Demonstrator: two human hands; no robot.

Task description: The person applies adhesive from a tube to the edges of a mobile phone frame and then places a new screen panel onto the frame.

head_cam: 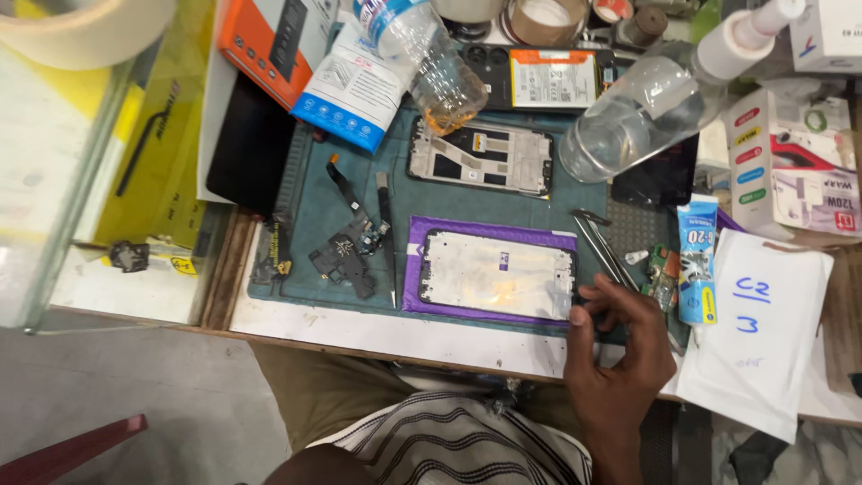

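Right grip (620, 346) loosely curled at the near right corner of a phone screen frame (496, 272), thumb and forefinger pinched on a small dark part at that corner; too small to tell what the part is. Left grip out of view. Screen frame lying flat, glossy face up, on a purple sheet (467, 230) in the middle of a teal work mat (314, 202) on the cluttered surface (377, 334). Just beyond, a second, bare phone frame (480, 160) with its inner metal showing. To the left on the mat, a black flex cable (346, 193), a small dark circuit part (344, 260) and a slim metal blade tool (387, 235). Metal tweezers (600, 244) resting just beside the screen frame's right edge, near the fingertips. Further right, a small blue-and-white glue tube (697, 259) and a white padded envelope (759, 328). Clear plastic bottle (642, 112) lying tilted at the mat's far right.
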